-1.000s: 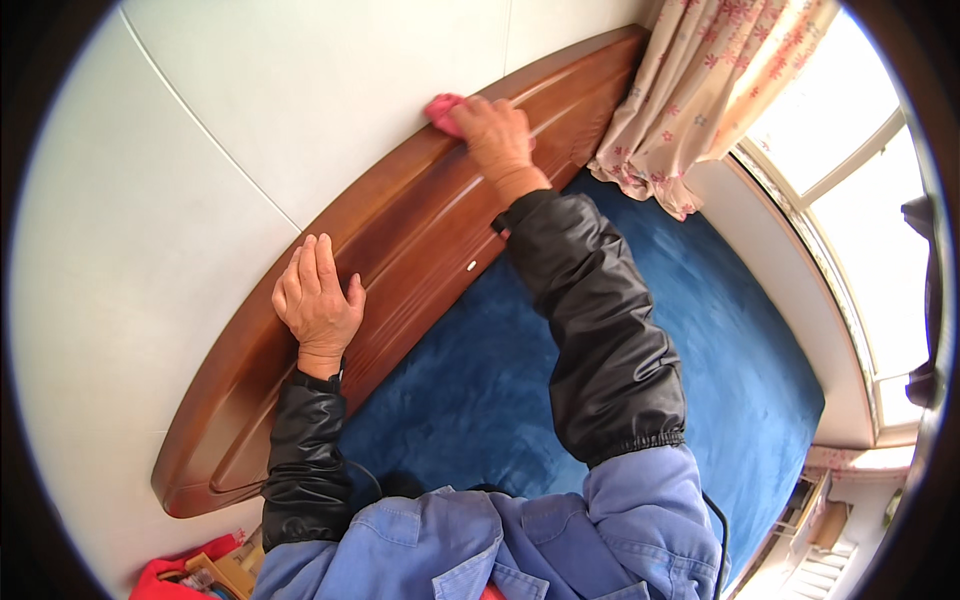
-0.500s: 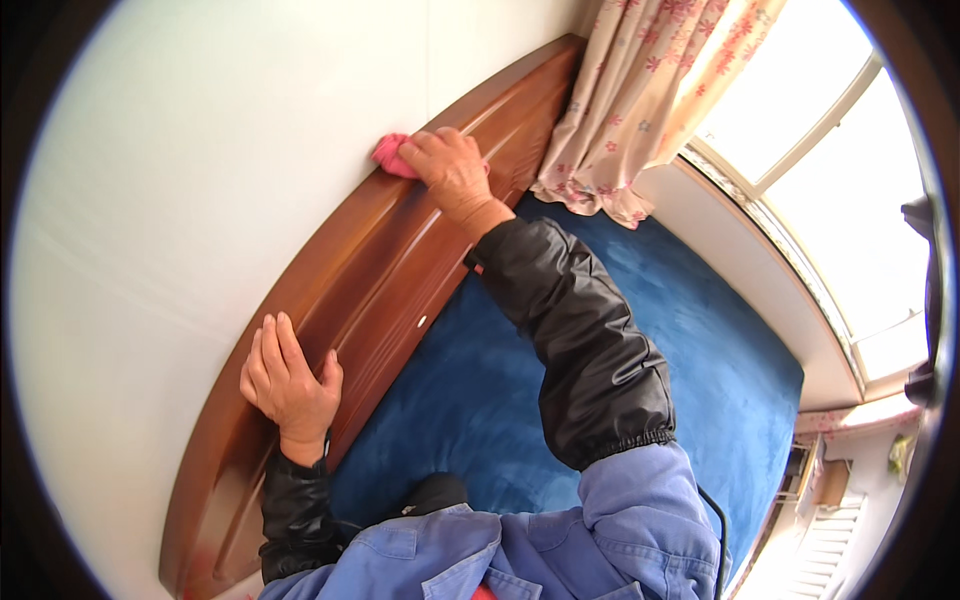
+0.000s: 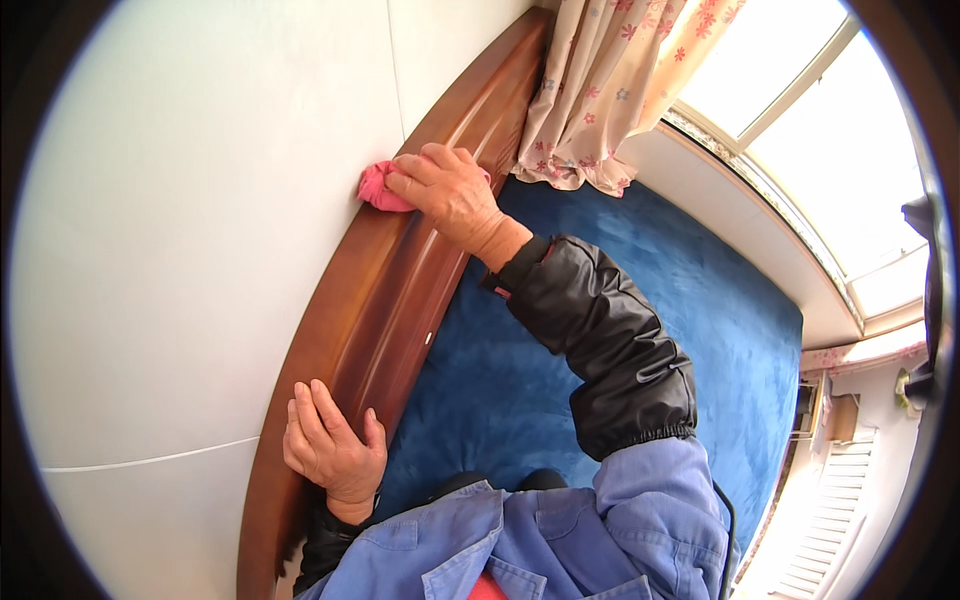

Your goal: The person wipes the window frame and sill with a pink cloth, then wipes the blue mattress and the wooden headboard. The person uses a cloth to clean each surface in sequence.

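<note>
My right hand (image 3: 452, 195) presses a bunched pink cloth (image 3: 382, 188) onto the top edge of a brown wooden headboard (image 3: 345, 290). Its fingers curl over the cloth, and part of the cloth is hidden under them. Lower down, my left hand (image 3: 335, 440) rests against the headboard's top edge. Its fingers are stretched out, the thumb stands apart, and nothing is in it. Black sleeve covers (image 3: 625, 345) are on both forearms over a blue jacket.
A blue-covered bed (image 3: 690, 280) lies right of the headboard. White wall panels (image 3: 200, 250) stand close on its left. A floral curtain (image 3: 590, 100) hangs at the far end, beside a bright window (image 3: 840, 140). White slatted shutters (image 3: 830, 510) are at lower right.
My right hand and the cloth have moved a little nearer along the headboard's edge. The view has shifted, so the headboard and my left hand sit further right.
</note>
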Demonstrator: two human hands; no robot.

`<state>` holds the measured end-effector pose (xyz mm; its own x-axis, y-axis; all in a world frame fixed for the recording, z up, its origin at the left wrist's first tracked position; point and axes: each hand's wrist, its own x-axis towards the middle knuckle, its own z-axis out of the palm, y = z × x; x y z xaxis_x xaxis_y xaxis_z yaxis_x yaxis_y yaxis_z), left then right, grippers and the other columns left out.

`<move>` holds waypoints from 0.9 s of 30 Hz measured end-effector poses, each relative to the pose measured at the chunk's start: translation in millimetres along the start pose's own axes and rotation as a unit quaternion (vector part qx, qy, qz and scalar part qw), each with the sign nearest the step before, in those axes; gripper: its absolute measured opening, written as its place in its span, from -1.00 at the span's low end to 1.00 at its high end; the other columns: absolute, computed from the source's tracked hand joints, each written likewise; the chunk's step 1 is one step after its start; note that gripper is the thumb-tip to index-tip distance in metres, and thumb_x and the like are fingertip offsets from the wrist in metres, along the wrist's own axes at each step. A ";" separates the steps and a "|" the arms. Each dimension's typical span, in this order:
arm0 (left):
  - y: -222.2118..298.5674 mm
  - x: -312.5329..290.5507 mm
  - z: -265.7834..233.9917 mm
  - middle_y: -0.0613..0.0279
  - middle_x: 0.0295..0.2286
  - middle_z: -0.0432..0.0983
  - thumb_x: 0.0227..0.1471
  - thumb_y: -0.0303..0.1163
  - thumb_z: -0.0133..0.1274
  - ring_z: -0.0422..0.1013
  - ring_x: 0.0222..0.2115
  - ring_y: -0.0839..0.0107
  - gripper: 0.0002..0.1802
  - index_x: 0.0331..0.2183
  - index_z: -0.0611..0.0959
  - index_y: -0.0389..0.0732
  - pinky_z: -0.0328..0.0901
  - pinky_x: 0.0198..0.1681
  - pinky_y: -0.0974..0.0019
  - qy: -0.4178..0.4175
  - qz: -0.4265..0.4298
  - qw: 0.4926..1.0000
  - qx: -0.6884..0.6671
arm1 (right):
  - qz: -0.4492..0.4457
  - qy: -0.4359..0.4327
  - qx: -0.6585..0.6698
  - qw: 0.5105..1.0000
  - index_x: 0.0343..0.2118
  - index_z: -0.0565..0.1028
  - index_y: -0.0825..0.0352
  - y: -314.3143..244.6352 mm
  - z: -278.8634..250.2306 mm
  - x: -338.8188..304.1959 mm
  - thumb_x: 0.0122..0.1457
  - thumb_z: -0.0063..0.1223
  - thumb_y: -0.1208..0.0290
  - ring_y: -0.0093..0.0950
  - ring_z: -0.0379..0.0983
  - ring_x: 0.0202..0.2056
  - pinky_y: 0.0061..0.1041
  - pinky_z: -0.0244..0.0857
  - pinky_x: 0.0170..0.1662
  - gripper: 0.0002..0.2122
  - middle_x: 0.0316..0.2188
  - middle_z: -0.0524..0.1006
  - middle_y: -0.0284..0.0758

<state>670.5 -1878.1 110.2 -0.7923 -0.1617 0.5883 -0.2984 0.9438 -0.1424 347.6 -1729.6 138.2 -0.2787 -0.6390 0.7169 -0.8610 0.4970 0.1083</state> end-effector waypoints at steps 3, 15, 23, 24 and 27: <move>-1.5 -6.6 2.9 0.07 0.18 0.37 0.02 -0.09 0.17 0.29 0.12 0.14 -0.27 0.18 0.50 -0.23 0.18 0.13 0.05 0.012 0.004 1.000 0.011 | 0.012 0.003 -0.040 0.999 -0.07 0.55 0.07 19.4 6.3 0.4 0.02 0.09 0.47 -0.33 0.40 -0.01 -0.29 0.30 -0.02 -0.65 -0.02 0.52 -0.49; 33.4 33.1 -2.3 -0.04 0.17 0.35 0.14 -0.12 0.08 0.29 0.15 0.01 -0.29 0.22 0.42 -0.32 0.13 0.17 -0.08 -0.019 -0.047 0.997 0.062 | 0.063 0.034 -0.124 0.990 -0.21 0.54 0.06 248.2 59.5 20.5 0.08 0.03 0.50 -0.29 0.41 -0.13 -0.25 0.30 -0.12 -0.77 -0.14 0.52 -0.47; 121.5 141.6 81.9 -0.03 0.14 0.40 0.23 0.16 0.00 0.34 0.11 0.00 -0.19 0.21 0.42 -0.34 0.22 0.10 -0.01 -0.019 -0.039 0.987 0.153 | 0.100 0.026 -0.229 0.968 -0.33 0.53 0.07 453.0 122.3 30.9 0.13 0.01 0.40 -0.29 0.45 -0.24 -0.24 0.34 -0.25 -0.91 -0.32 0.51 -0.43; 124.6 146.9 85.0 0.01 0.12 0.44 0.26 0.21 -0.06 0.38 0.09 0.05 -0.20 0.19 0.45 -0.31 0.26 0.08 0.03 -0.024 -0.039 0.982 0.183 | 0.117 0.012 -0.258 0.959 -0.33 0.55 0.08 473.7 127.6 33.7 0.14 0.02 0.39 -0.29 0.48 -0.24 -0.24 0.36 -0.25 -0.91 -0.31 0.54 -0.43; 128.2 151.8 89.2 0.01 0.11 0.45 0.27 0.23 -0.10 0.38 0.09 0.06 -0.19 0.17 0.47 -0.32 0.27 0.09 0.06 0.001 -0.027 0.981 0.193 | 0.176 -0.050 -0.301 0.936 -0.32 0.60 0.09 525.3 141.5 49.3 0.17 0.00 0.36 -0.28 0.53 -0.21 -0.22 0.43 -0.25 -0.87 -0.26 0.60 -0.41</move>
<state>464.4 -1807.3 110.3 -0.7686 -0.2084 0.6049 -0.5198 0.7545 -0.4006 -178.7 -1583.1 132.9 -0.5642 -0.4110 0.7160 -0.3207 0.9083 0.2686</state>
